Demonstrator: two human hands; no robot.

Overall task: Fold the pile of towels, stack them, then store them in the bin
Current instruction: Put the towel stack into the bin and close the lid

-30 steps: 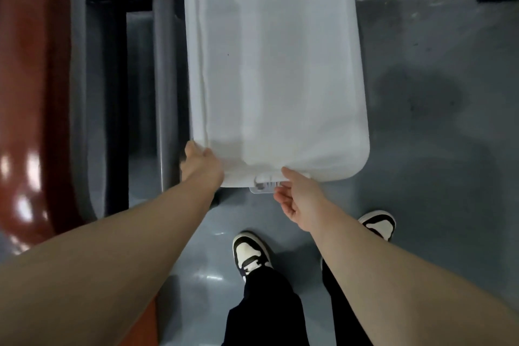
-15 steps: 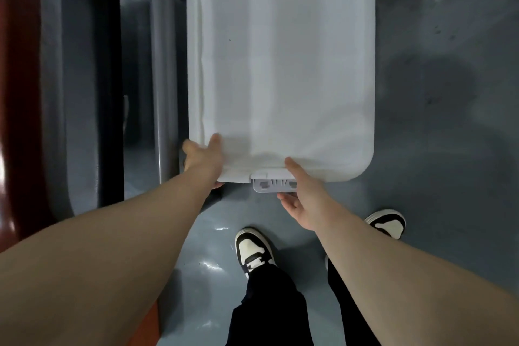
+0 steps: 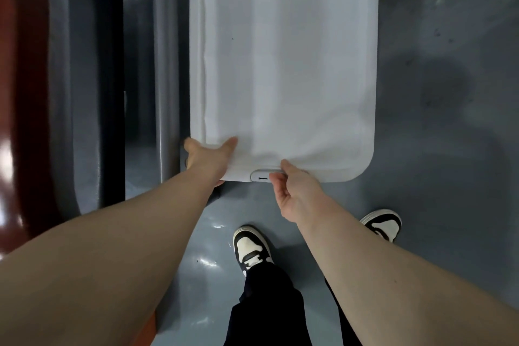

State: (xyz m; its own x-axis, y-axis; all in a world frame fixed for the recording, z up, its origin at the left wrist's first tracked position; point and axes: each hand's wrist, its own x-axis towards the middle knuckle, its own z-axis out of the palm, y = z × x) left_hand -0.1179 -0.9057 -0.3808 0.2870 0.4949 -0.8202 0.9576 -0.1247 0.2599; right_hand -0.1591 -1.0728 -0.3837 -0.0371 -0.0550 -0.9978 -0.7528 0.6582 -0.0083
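Since a moment ago the latch (image 3: 262, 176) has dropped flat on the bin (image 3: 362, 174), and the right hand (image 3: 295, 191) is pinching it, thumb on top, seemingly to snap it shut. The left hand (image 3: 207, 160) is gripping the lid (image 3: 309, 36) at its near-left corner, steadying it over the white towels (image 3: 280, 93) faintly showing beneath. A grey post (image 3: 165, 64) is crowding the bin's left side.
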